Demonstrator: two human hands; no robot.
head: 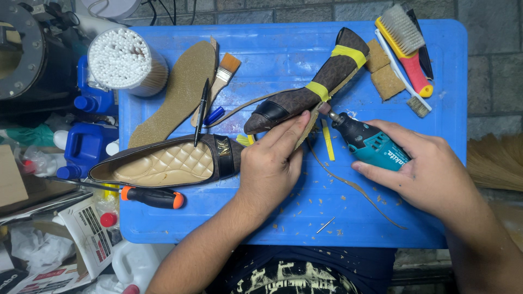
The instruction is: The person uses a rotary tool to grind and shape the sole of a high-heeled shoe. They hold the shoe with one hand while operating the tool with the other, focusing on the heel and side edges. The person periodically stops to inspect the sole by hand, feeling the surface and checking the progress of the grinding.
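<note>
Tabletop [425,218], blue plastic, carries everything, with shavings scattered near its front edge. Largest on it is a brown flat shoe [163,163] with a quilted tan lining, lying on its side at the left. Above it rests a loose tan insole [180,92], with a black pen [201,109] and a paintbrush [220,81] crossing it. A second shoe [321,81], brown patterned with a black toe and two yellow tape bands, lies diagonally at the centre, toe toward the left hand.

Left forearm comes up from the bottom edge; the left hand [269,166] lies palm down, its grip closed lightly on the second shoe's toe, fingers stretched along its sole edge. Right arm enters from the lower right; the right hand [430,169] wraps its grip fully around a teal rotary tool [370,144], thumb on top, the tool's tip touching the sole edge just beside the left fingertips.

A tub of cotton swabs [125,60] stands at the upper left. Brushes [406,43] and two sanding blocks [384,71] sit at the upper right. An orange-handled screwdriver [152,197] lies below the flat shoe. A thin leather strip [354,185] trails under the right hand.
</note>
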